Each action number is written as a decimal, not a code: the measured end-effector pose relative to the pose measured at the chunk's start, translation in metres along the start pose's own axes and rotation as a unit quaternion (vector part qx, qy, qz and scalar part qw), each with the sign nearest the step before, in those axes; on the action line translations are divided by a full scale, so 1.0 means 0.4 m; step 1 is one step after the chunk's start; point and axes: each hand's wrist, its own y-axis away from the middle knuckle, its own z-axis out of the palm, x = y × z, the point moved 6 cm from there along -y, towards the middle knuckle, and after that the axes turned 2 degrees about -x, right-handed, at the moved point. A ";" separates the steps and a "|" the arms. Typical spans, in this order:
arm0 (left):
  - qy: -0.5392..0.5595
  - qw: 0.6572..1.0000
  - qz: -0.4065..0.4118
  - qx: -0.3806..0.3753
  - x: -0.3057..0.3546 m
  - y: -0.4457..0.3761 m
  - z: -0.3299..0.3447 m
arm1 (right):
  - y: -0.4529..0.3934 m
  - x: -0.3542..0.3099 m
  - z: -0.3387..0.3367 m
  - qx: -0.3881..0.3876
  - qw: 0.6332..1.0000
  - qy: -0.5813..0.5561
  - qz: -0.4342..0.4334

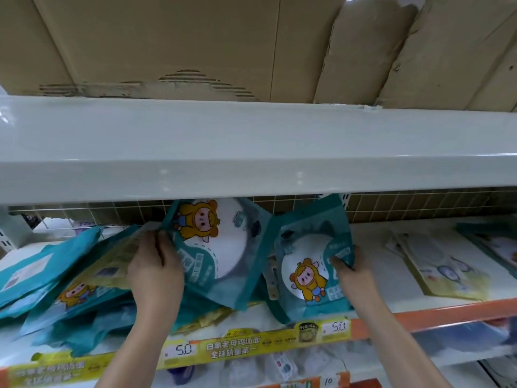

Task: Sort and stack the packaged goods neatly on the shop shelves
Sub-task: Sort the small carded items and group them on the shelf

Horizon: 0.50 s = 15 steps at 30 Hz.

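Head view: left hand [155,271] grips tilted teal packet [215,247]; right hand [354,271] pinches upright packet [310,261]. Advise squaring edges before stacking on shelf [391,264].

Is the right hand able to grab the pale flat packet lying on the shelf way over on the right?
Probably not yet: the right hand grips a teal cartoon pouch. The pale flat packet lies unblocked.

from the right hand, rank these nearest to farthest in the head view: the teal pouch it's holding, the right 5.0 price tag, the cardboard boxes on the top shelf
1. Teal pouch: gripped at its right edge by the right hand.
2. Right 5.0 price tag: below and slightly left, on the shelf's front edge.
3. Cardboard boxes: far above, on the top shelf.
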 end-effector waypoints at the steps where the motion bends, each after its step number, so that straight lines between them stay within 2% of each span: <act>1: 0.048 0.998 -0.043 -0.019 -0.009 0.004 0.011 | 0.008 0.005 -0.006 -0.005 1.000 -0.002 0.004; 4: 0.177 0.971 -0.142 -0.071 -0.037 0.023 0.059 | 0.036 0.020 -0.026 -0.018 1.000 0.000 0.015; 8: 0.253 0.922 -0.279 -0.089 -0.068 0.084 0.122 | 0.075 0.051 -0.075 0.001 0.999 -0.024 0.040; 12: 0.260 0.901 -0.333 -0.098 -0.074 0.135 0.178 | 0.096 0.081 -0.145 0.016 0.996 -0.051 0.068; 15: 0.279 0.893 -0.345 -0.075 -0.069 0.171 0.227 | 0.098 0.104 -0.210 0.011 0.994 -0.067 0.081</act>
